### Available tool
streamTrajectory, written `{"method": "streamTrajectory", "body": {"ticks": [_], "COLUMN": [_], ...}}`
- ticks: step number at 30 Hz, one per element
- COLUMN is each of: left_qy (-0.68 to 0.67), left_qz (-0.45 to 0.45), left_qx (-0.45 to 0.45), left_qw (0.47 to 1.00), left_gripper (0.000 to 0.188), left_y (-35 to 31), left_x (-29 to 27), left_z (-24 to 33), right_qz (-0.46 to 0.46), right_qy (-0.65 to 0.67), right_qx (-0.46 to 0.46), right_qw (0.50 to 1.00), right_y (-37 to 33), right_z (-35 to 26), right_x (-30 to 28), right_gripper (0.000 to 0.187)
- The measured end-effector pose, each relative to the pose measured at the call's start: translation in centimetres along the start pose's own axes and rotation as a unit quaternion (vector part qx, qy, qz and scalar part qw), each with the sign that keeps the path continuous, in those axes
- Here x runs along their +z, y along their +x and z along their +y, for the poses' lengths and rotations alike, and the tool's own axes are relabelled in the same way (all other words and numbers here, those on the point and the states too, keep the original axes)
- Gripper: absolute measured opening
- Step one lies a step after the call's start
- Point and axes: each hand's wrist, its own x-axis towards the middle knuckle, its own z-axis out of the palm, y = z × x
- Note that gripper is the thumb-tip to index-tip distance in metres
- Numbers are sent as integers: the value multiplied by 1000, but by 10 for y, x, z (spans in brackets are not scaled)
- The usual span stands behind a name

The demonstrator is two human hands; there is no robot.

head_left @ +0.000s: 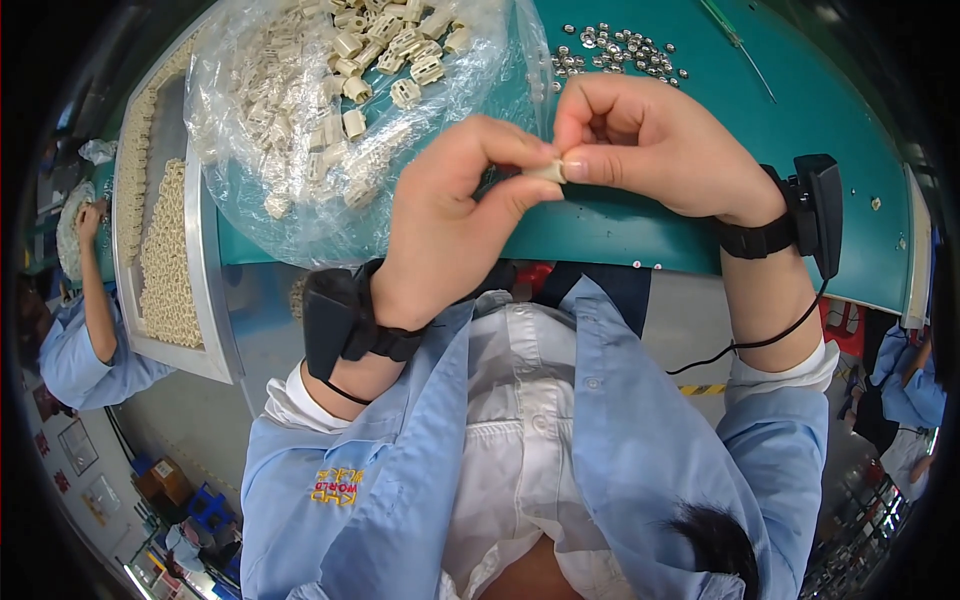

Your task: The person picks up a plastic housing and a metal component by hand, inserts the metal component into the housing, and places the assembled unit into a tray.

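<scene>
Between my two hands, over the near part of the green work surface, is a small cream plastic part (547, 172), mostly covered by fingers. My left hand (455, 195) pinches it between thumb and fingers from the left. From the right, the thumb and forefinger of my right hand (655, 145) close on its other end; whether they also hold a smaller piece is hidden. Beyond my left hand lies a clear plastic bag (300, 225) with many cream plastic housings (405, 93). Small round metal pieces (630, 52) are scattered past my right hand.
A green-handled screwdriver-like tool (738, 42) lies at the far right of the green table (840, 240). At the left stands a metal-rimmed tray (212, 290) full of cream parts (172, 270). Another person in blue (95, 340) works beyond it. A black cable (750, 345) hangs from my right wrist strap.
</scene>
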Motion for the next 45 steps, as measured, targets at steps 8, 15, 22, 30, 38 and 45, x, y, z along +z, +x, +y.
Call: {"method": "streamTrajectory", "body": {"ticks": [8, 15, 22, 30, 38, 45], "left_qy": [-206, -256, -104, 321, 561, 556], "left_qz": [-21, 33, 180, 320, 255, 221], "left_qx": [22, -6, 12, -127, -342, -373], "left_qw": [978, 966, 978, 882, 710, 710], "left_gripper": [22, 25, 27, 25, 28, 27], "left_y": [2, 0, -13, -56, -115, -129], "left_x": [-8, -7, -97, -315, -433, -447], "left_z": [0, 6, 44, 37, 11, 3], "right_qz": [138, 154, 193, 232, 208, 238], "right_qy": [-64, -178, -148, -170, -227, -221], "right_qx": [-40, -59, -36, -33, -19, -19], "right_qw": [988, 970, 969, 957, 951, 946], "right_y": [0, 16, 11, 10, 11, 12], "right_z": [-2, 10, 11, 6, 11, 12], "right_x": [-11, -16, -14, -12, -15, -13], "right_gripper": [13, 10, 10, 14, 11, 13]}}
